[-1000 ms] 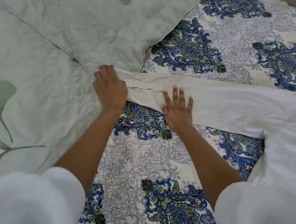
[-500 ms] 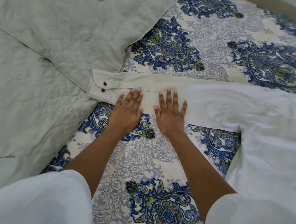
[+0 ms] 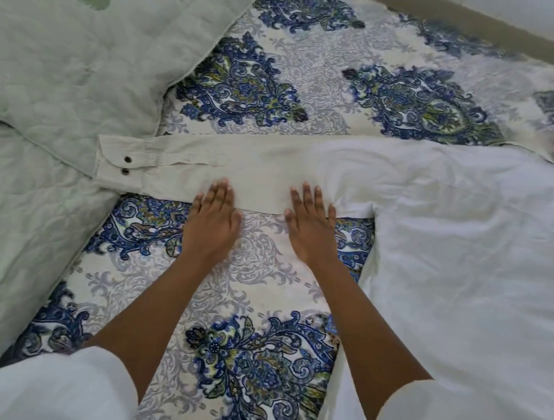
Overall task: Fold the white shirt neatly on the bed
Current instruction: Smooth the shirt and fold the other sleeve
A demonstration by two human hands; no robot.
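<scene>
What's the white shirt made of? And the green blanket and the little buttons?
White shirt: thin woven cloth, maybe cotton or linen; matte, softly creased. Green blanket: quilted padded fabric; stitched puffy lines. Buttons: dark, slightly glossy, perhaps plastic or wood.

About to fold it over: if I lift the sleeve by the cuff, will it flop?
Likely floppy: the sleeve lies limp and creased on the bed. Probably light, thin cloth. The buttoned cuff may stay stiffer.
</scene>
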